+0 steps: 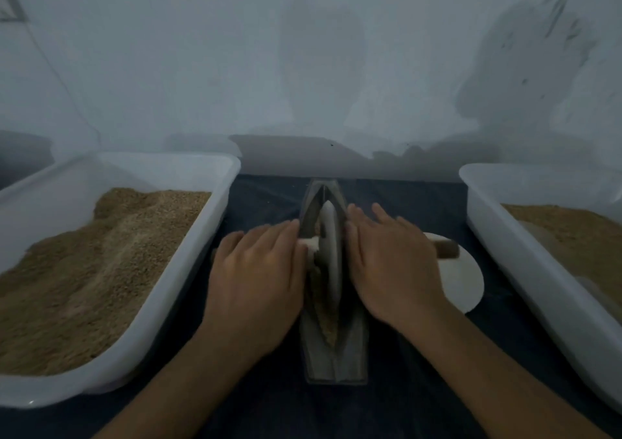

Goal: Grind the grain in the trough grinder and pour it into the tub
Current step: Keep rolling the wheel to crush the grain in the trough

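Head view: both hands' straight fingers, left (266, 236) and right (377, 223), press flat on the axle handle (311, 244) either side of the grinding wheel (329, 253) in the trough (336, 354) between them. Wheel looks heavy, rigid; roll it by the handle.

- No text, label, brand, number or sign can be read anywhere in the head view.
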Demonstrator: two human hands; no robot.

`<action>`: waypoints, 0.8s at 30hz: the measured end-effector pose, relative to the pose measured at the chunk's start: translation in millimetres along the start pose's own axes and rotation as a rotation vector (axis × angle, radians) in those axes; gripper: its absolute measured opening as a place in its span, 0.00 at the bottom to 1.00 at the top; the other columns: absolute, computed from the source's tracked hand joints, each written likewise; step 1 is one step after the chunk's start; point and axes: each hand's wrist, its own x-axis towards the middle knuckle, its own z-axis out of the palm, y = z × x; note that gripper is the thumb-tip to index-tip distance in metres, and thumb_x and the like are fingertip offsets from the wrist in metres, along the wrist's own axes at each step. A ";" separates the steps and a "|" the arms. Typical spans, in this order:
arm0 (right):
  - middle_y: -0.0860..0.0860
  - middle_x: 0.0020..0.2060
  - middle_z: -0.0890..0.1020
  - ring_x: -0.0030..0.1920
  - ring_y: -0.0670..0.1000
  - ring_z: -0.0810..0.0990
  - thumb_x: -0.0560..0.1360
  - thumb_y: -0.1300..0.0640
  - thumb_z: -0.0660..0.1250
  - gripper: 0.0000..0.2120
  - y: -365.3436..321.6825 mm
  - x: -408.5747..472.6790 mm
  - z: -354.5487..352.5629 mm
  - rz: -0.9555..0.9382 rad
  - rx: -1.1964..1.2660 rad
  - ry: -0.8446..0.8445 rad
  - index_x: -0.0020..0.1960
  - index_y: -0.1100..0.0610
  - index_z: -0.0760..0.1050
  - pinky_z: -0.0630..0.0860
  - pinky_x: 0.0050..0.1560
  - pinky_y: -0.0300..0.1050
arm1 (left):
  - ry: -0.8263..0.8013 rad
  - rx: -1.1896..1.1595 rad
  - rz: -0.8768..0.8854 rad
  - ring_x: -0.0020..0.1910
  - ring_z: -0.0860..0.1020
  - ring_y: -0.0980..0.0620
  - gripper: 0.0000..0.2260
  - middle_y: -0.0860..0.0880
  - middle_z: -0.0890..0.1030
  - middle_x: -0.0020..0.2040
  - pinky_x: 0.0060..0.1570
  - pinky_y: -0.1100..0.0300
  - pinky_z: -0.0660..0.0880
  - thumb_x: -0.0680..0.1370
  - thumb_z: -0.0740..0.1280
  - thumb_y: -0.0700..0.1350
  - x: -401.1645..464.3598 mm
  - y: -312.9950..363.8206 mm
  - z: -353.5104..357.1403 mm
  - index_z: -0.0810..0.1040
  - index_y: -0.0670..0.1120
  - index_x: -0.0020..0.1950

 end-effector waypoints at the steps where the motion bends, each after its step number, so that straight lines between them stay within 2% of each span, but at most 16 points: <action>1: 0.47 0.76 0.70 0.79 0.51 0.62 0.84 0.41 0.37 0.31 -0.7 -16.4 -3.0 -0.019 0.042 0.054 0.80 0.51 0.63 0.61 0.78 0.54 | 0.013 -0.005 0.028 0.67 0.77 0.51 0.19 0.53 0.80 0.67 0.67 0.47 0.70 0.86 0.53 0.53 -13.3 0.3 -5.9 0.76 0.51 0.71; 4: 0.46 0.75 0.71 0.78 0.49 0.64 0.86 0.42 0.40 0.29 -2.7 -39.3 -4.6 -0.048 0.070 0.153 0.79 0.51 0.65 0.63 0.77 0.54 | 0.019 -0.003 0.090 0.73 0.72 0.50 0.22 0.52 0.75 0.73 0.72 0.43 0.68 0.86 0.52 0.53 -30.8 -5.6 -13.7 0.72 0.49 0.76; 8: 0.47 0.77 0.69 0.80 0.52 0.61 0.85 0.42 0.39 0.29 0.2 -4.3 2.8 -0.025 0.053 0.083 0.79 0.50 0.64 0.59 0.78 0.56 | -0.071 -0.007 0.057 0.68 0.76 0.48 0.21 0.50 0.79 0.69 0.69 0.46 0.70 0.85 0.53 0.52 3.9 -11.6 -0.2 0.75 0.49 0.73; 10: 0.48 0.77 0.69 0.80 0.54 0.59 0.86 0.44 0.40 0.28 9.8 33.6 11.3 0.051 0.069 -0.009 0.80 0.50 0.63 0.57 0.78 0.57 | -0.112 0.019 0.008 0.62 0.79 0.48 0.19 0.51 0.83 0.62 0.64 0.48 0.69 0.84 0.52 0.52 38.4 -13.7 15.0 0.79 0.51 0.65; 12: 0.51 0.76 0.71 0.80 0.57 0.60 0.86 0.46 0.42 0.26 18.9 70.6 17.5 0.165 0.099 -0.072 0.79 0.51 0.65 0.59 0.77 0.58 | -0.127 0.085 -0.056 0.55 0.79 0.47 0.18 0.51 0.84 0.53 0.59 0.48 0.69 0.83 0.51 0.51 75.5 -10.6 28.7 0.81 0.51 0.53; 14: 0.53 0.73 0.74 0.76 0.60 0.66 0.86 0.50 0.45 0.22 22.1 92.2 19.2 0.244 0.098 -0.112 0.71 0.52 0.72 0.65 0.72 0.60 | -0.154 0.160 -0.108 0.49 0.79 0.45 0.15 0.50 0.83 0.46 0.55 0.47 0.68 0.82 0.53 0.50 101.0 -0.6 34.8 0.76 0.50 0.42; 16: 0.54 0.67 0.78 0.71 0.61 0.71 0.84 0.52 0.48 0.18 19.7 95.1 19.9 0.256 0.048 -0.123 0.61 0.53 0.75 0.70 0.63 0.59 | -0.167 0.183 -0.140 0.46 0.78 0.44 0.14 0.49 0.82 0.42 0.54 0.46 0.67 0.82 0.54 0.50 110.0 6.0 35.7 0.71 0.51 0.38; 18: 0.54 0.64 0.80 0.73 0.61 0.70 0.85 0.50 0.46 0.19 17.8 80.2 21.1 0.222 0.022 -0.097 0.58 0.53 0.75 0.69 0.64 0.59 | -0.160 0.177 -0.120 0.46 0.78 0.45 0.14 0.51 0.81 0.42 0.55 0.47 0.67 0.83 0.53 0.51 98.2 5.9 31.3 0.70 0.52 0.39; 19: 0.53 0.66 0.80 0.76 0.59 0.66 0.85 0.49 0.44 0.21 17.0 68.2 20.8 0.184 0.016 -0.069 0.60 0.53 0.75 0.68 0.68 0.59 | -0.147 0.155 -0.104 0.46 0.78 0.47 0.15 0.52 0.81 0.43 0.55 0.48 0.68 0.83 0.51 0.52 85.8 4.3 27.6 0.71 0.53 0.40; 21: 0.51 0.72 0.75 0.80 0.55 0.60 0.85 0.46 0.41 0.26 13.2 39.9 16.3 0.074 0.006 -0.019 0.71 0.53 0.72 0.62 0.75 0.58 | -0.124 0.063 -0.069 0.46 0.79 0.49 0.18 0.54 0.82 0.46 0.55 0.50 0.70 0.83 0.47 0.52 51.7 -2.3 18.0 0.75 0.53 0.45; 23: 0.48 0.76 0.71 0.80 0.52 0.59 0.85 0.44 0.38 0.30 3.3 6.1 5.3 -0.021 -0.006 0.050 0.77 0.52 0.67 0.58 0.78 0.57 | -0.061 -0.047 -0.018 0.53 0.81 0.48 0.19 0.52 0.84 0.56 0.58 0.49 0.73 0.84 0.50 0.51 12.7 -7.3 3.2 0.80 0.52 0.59; 24: 0.48 0.76 0.71 0.80 0.51 0.61 0.85 0.44 0.38 0.30 -1.6 -9.4 0.7 -0.060 -0.009 0.110 0.77 0.52 0.68 0.59 0.78 0.57 | -0.026 -0.078 0.004 0.58 0.81 0.49 0.18 0.50 0.83 0.62 0.61 0.47 0.74 0.85 0.53 0.51 -5.2 -9.4 -4.1 0.79 0.50 0.66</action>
